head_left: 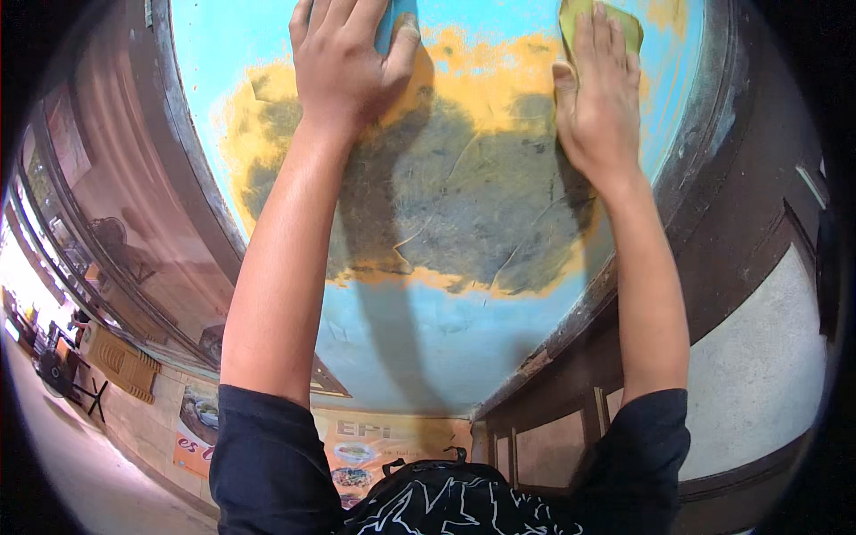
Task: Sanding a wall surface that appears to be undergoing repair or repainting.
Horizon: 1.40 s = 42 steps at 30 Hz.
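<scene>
My right hand (602, 116) presses a yellow-green sheet of sandpaper (631, 31) against the upper right of a painted panel (401, 325). Its fingers lie stretched over the sheet, with the thumb at the sheet's left edge. At the upper left, my left hand (350, 67) rests on the same panel with its fingers extended and thumb apart. Its fingertips run out of the picture, and a darker blue patch beside the thumb may be only shadow. A large worn grey area (490, 196) with a ragged orange border breaks the panel's light blue paint.
A dark, worn frame (713, 98) edges the panel on both sides. Beyond it on the left are a window (67, 223), stacked chairs (120, 357) and a black fan (58, 370). Below the panel hangs an orange food banner (392, 446).
</scene>
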### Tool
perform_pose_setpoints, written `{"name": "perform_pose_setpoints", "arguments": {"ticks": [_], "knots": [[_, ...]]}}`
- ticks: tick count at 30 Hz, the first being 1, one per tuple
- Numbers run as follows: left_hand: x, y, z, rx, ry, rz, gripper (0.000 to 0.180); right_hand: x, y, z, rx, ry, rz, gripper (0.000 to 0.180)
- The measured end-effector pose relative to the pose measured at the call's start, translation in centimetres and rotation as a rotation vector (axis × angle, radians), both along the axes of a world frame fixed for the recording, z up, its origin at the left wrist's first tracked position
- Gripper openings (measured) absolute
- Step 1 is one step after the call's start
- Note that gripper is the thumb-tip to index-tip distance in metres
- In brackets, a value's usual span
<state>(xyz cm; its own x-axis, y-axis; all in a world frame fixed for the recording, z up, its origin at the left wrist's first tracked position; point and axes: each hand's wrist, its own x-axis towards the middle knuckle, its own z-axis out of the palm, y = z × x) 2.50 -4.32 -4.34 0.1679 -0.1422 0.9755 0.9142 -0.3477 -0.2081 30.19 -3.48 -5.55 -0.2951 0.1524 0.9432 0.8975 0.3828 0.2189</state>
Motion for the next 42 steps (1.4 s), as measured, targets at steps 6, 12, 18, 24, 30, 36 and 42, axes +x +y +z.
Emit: {"name": "perform_pose_setpoints", "arguments": {"ticks": [6,12,18,24,30,36,42], "knots": [[0.8,-0.4,-0.3,-0.042,-0.018,-0.032,0.050,2.3,1.6,5.1,0.055,0.070,-0.083,0.061],[0.9,0.1,-0.1,-0.003,-0.011,-0.046,0.048,-0.2,0.4,-0.1,-0.006,-0.047,0.019,0.062],[1.5,0.2,-0.5,-0.022,-0.031,-0.018,0.048,1.6,0.2,3.9,0.013,-0.018,0.081,0.065],[1.1,0.8,-0.5,-0.022,-0.037,-0.026,0.048,1.0,1.1,0.2,0.026,0.058,-0.048,0.071],[1.1,0.4,-1.0,-0.067,-0.072,-0.049,0.048,-0.8,0.9,-0.8,0.002,0.024,-0.027,0.070],[-0.6,1.5,-1.3,-0.031,-0.052,-0.064,0.047,-0.2,1.5,5.2,0.040,0.284,-0.015,0.067],[-1.1,1.6,-0.2,-0.066,-0.063,-0.082,0.047,-1.4,3.1,-0.9,0.167,0.024,-0.223,0.067]]}}
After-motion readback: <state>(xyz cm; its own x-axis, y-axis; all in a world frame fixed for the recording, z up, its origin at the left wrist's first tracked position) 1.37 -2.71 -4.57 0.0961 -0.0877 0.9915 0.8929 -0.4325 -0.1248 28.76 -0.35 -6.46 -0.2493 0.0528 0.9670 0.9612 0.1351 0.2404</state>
